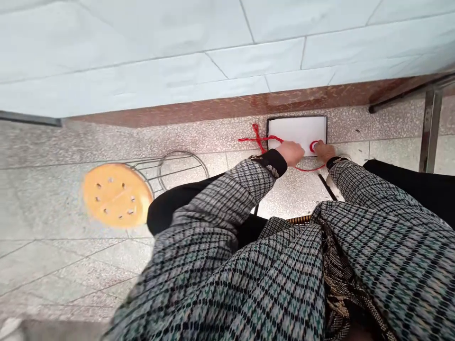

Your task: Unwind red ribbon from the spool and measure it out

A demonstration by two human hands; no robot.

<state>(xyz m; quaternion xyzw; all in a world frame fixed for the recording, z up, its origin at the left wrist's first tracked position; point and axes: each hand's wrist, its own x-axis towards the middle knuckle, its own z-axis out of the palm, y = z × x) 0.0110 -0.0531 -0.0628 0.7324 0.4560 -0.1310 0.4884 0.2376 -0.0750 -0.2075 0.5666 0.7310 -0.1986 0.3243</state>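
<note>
A white rectangular board or sheet with a dark edge (296,129) lies flat on the floor by the wall. Over its lower left part my left hand (292,153) is closed on a red cord (261,139), whose loose ends trail to the left beyond the board. My right hand (324,152), at the lower right corner, has its fingers pinched at a small round red loop (312,146) of cord. A slack length of red cord (308,169) sags between both hands. The fingertips of my left hand are hidden.
A round orange stool (117,195) with holes in its seat and thin wire legs lies on its side at left. A metal frame leg (428,128) stands at right. The tiled wall (227,61) runs along the back, above a reddish-brown base strip (213,110).
</note>
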